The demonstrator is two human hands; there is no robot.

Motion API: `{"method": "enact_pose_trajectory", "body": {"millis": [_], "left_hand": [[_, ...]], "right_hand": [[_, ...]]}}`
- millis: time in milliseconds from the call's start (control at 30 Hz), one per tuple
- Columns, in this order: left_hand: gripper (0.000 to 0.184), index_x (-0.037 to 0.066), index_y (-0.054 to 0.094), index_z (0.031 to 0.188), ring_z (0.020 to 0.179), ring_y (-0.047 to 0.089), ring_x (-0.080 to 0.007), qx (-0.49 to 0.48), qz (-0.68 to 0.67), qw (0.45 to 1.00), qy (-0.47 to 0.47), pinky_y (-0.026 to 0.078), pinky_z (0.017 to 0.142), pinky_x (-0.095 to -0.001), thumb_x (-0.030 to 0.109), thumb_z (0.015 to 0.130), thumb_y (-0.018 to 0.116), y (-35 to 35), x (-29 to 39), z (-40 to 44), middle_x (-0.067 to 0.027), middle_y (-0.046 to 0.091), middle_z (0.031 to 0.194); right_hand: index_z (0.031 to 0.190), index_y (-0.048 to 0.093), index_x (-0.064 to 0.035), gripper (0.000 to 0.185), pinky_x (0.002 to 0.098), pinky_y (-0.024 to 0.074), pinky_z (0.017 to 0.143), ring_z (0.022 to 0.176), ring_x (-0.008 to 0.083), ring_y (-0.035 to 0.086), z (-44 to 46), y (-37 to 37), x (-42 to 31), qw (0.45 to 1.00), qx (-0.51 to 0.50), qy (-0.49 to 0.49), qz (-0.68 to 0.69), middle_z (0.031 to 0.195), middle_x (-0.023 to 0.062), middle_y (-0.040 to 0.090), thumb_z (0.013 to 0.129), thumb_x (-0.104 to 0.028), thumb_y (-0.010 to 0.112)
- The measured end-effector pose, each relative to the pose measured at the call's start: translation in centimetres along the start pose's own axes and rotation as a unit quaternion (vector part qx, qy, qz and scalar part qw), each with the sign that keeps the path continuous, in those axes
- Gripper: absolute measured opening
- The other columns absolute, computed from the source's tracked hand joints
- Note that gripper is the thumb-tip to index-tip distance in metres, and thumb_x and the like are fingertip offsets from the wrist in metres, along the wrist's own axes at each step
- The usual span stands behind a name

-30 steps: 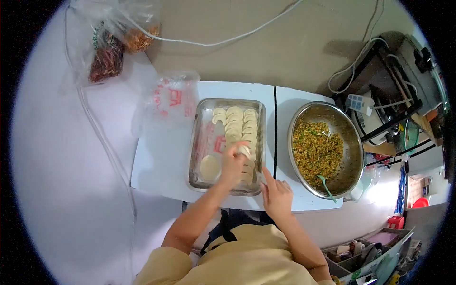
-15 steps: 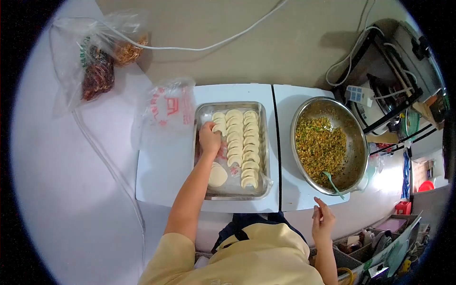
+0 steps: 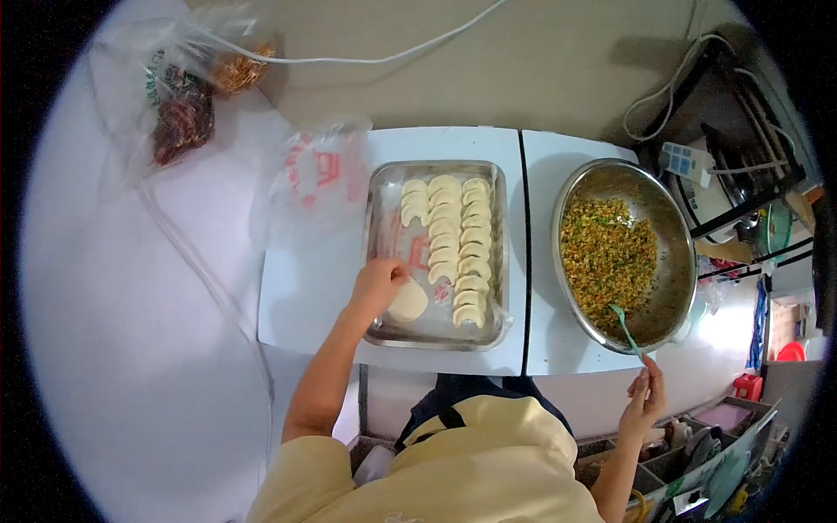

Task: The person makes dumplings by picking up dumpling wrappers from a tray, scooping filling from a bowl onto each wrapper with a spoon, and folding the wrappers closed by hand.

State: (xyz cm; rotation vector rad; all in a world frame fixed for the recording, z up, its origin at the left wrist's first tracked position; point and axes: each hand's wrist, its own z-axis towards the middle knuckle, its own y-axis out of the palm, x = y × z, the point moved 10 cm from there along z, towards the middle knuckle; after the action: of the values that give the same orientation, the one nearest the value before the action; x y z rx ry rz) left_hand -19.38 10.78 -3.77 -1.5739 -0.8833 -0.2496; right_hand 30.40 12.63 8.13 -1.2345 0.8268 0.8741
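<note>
My left hand is over the metal tray, its fingers bent together at the upper left edge of a round dumpling wrapper; the fingertips are partly hidden. Folded dumplings lie in the tray in two long rows and one short row, on a clear plastic sheet. At the near edge of the big metal bowl, my right hand has its fingertips on the handle end of a green spoon. The spoon's head rests in the chopped filling.
A clear plastic bag with red print lies left of the tray. Farther left is a bag of dark dried food. A white cable runs along the wall. On the right stands a black rack with appliances.
My left hand has come from the short dumpling row toward me to the wrapper, leaving a dumpling there. My right hand has reached the spoon handle. The view has shifted slightly.
</note>
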Motion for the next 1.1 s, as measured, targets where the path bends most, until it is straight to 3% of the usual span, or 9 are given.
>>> {"method": "enact_pose_trajectory", "body": {"millis": [300,667,800,867,933,967,1033,1067,1100], "left_hand": [[0.035,0.001,0.062,0.097,0.087,0.063,-0.0301,0.073,0.031,0.995,-0.065,0.049,0.076,-0.0378,0.018,0.069,0.074,0.1,-0.1,-3.5,-0.0149,0.066,0.093],[0.027,0.005,0.062,0.091,0.082,0.062,-0.0290,0.152,-0.030,0.984,-0.085,0.048,0.075,-0.0391,0.014,0.068,0.073,0.6,-1.4,-3.9,-0.0108,0.065,0.087],[0.020,0.005,0.062,0.089,0.084,0.061,-0.0290,0.211,0.006,0.977,-0.009,0.047,0.077,-0.0372,0.012,0.071,0.069,-0.5,0.5,-5.9,-0.0106,0.064,0.087],[0.016,0.004,0.062,0.086,0.083,0.061,-0.0274,0.250,0.023,0.967,0.041,0.047,0.077,-0.0362,0.013,0.074,0.068,-1.0,1.9,-7.1,-0.0090,0.063,0.085],[0.019,0.006,0.061,0.090,0.089,0.061,-0.0231,0.169,-0.251,0.951,0.068,0.046,0.080,-0.0335,0.017,0.077,0.069,0.4,1.4,-7.3,-0.0060,0.064,0.091],[0.019,0.006,0.061,0.090,0.089,0.061,-0.0231,0.172,-0.251,0.950,0.067,0.046,0.080,-0.0335,0.017,0.077,0.069,0.4,1.2,-7.8,-0.0060,0.064,0.091],[0.013,0.007,0.058,0.095,0.094,0.060,-0.0207,0.083,-0.587,0.802,-0.075,0.047,0.086,-0.0372,0.015,0.086,0.062,3.2,-0.7,-8.5,-0.0058,0.063,0.097],[0.013,0.007,0.058,0.095,0.094,0.060,-0.0207,0.085,-0.587,0.802,-0.075,0.047,0.086,-0.0372,0.015,0.086,0.062,3.3,0.0,-8.8,-0.0058,0.063,0.097],[0.014,0.007,0.058,0.097,0.094,0.060,-0.0202,0.101,-0.683,0.721,-0.061,0.047,0.087,-0.0376,0.017,0.087,0.061,3.1,1.1,-9.1,-0.0060,0.063,0.097]], "right_hand": [[0.112,0.060,-0.0002,0.026,0.0200,0.0282,0.051,0.056,0.0038,0.034,1.4,-0.7,0.3,1.000,0.004,-0.028,-0.008,0.065,-0.0037,0.042,0.097,-0.015,0.044],[0.115,0.059,-0.0006,0.027,0.0192,0.0269,0.051,0.057,0.0040,0.032,4.2,-4.4,2.8,0.999,0.034,-0.021,-0.015,0.070,-0.0020,0.049,0.096,-0.012,0.044],[0.127,0.052,-0.0066,0.046,0.0337,0.0411,0.085,0.094,0.0224,0.051,5.9,-2.7,1.7,0.960,-0.114,-0.076,-0.243,0.095,0.0083,0.052,0.082,0.000,0.055],[0.125,0.054,-0.0058,0.050,0.0327,0.0406,0.081,0.091,0.0223,0.048,5.6,-1.2,-0.4,0.947,-0.133,-0.129,-0.264,0.095,0.0091,0.048,0.076,0.004,0.056],[0.122,0.056,-0.0051,0.053,0.0316,0.0400,0.078,0.087,0.0222,0.045,5.4,-0.3,-1.1,0.930,-0.148,-0.180,-0.284,0.095,0.0099,0.044,0.070,0.007,0.056],[0.122,0.056,-0.0055,0.055,0.0322,0.0396,0.081,0.089,0.0232,0.046,5.3,0.2,-0.8,0.931,-0.169,-0.184,-0.268,0.096,0.0101,0.043,0.068,0.008,0.056],[0.116,0.060,-0.0038,0.047,0.0326,0.0397,0.082,0.090,0.0248,0.046,5.6,1.1,-0.4,0.935,-0.220,-0.137,-0.240,0.092,0.0099,0.043,0.070,0.005,0.061],[0.116,0.060,-0.0038,0.047,0.0326,0.0397,0.082,0.090,0.0248,0.046,5.9,1.1,0.0,0.935,-0.221,-0.139,-0.239,0.092,0.0099,0.043,0.070,0.005,0.061],[0.112,0.063,-0.0056,0.046,0.0351,0.0393,0.084,0.092,0.0275,0.047,6.1,1.5,0.6,0.934,-0.237,-0.122,-0.238,0.094,0.0116,0.045,0.067,0.004,0.063]]}}
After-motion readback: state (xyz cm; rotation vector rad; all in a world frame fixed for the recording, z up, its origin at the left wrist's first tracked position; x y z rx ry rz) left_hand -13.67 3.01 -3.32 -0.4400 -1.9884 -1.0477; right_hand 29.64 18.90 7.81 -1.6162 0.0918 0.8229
